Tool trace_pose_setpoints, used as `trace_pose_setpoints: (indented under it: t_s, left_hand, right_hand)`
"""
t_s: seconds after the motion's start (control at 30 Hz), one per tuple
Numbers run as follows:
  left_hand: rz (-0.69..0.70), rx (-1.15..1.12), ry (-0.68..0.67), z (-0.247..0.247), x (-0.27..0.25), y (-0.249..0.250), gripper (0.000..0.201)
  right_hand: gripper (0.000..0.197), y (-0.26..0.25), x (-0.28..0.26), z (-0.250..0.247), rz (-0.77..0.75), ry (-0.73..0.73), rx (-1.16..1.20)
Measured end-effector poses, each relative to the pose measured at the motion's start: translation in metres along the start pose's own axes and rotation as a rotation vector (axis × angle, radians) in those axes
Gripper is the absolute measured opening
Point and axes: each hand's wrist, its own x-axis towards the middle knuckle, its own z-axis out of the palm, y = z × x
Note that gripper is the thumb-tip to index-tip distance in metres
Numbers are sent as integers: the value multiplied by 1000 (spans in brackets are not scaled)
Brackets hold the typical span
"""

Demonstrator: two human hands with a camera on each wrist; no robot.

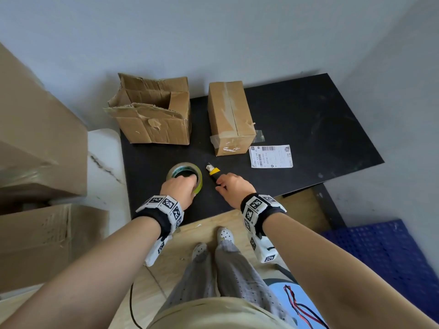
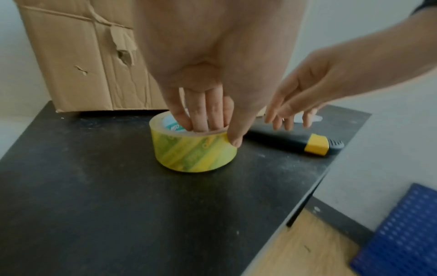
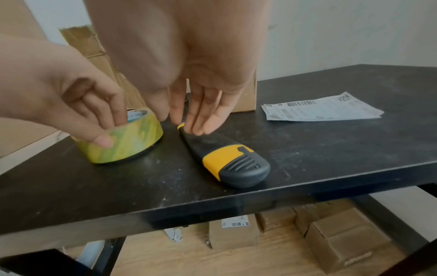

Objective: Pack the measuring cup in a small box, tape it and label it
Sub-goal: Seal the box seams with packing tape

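A yellow-green tape roll (image 1: 183, 167) (image 2: 194, 151) lies flat on the black table (image 1: 308, 127). My left hand (image 1: 180, 188) (image 2: 217, 132) grips it, fingers inside the core and thumb on the outer wall. Just right of it lies a black-and-yellow utility knife (image 1: 212, 172) (image 3: 227, 160). My right hand (image 1: 234, 184) (image 3: 189, 125) is over the knife's front part with straight fingers, the tips at or touching it. Behind stands a small taped box (image 1: 229, 115), with a shipping label (image 1: 272, 156) (image 3: 324, 108) beside it. No measuring cup shows.
A torn, open cardboard box (image 1: 152, 115) stands at the table's back left. Large cartons (image 1: 35, 138) are stacked on the left. A blue perforated panel (image 1: 384, 252) lies on the floor at right. Small boxes (image 3: 343, 242) sit under the table.
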Motion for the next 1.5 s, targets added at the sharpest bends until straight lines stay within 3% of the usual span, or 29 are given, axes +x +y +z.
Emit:
trace_pose_setpoints:
  t_s: [0.1,0.23,0.43,0.63,0.93,1.1,1.2,1.3,1.4,1.5]
  left_hand:
    - [3,60,14,6,-2,3,18]
    - [-25,-20,87,2,-6,11,24]
    - [-5,-448,338,-31,-6,31,31]
    - [24,-872,293,-62,2,62,43]
    - [-127,-1154,244,-58,29,87,48]
    - [-182,-1333,278,-51,43,90,48]
    - [-220,-1286,275,-48,49,89,47]
    - [-218,-1122,352,-43,55,78,41]
    - [-123,-873,535,-45,57,63,30]
    - [-9,-689,637,-53,60,60,24]
  right_hand:
    - [28,5,-2,-5,15,-5,5]
    - [25,9,-7,-13,17,36,31]
    - [26,14,-21,-42,-5,297,127]
    - [41,29,-20,-80,10,514,186]
    - [58,35,5,-100,93,227,437]
    - [63,48,23,-87,117,175,567]
    - [65,56,27,-83,75,145,528]
    - [44,65,28,-92,74,261,482]
    - [30,67,29,-110,-8,405,389]
    - [25,64,36,-120,-129,412,256]
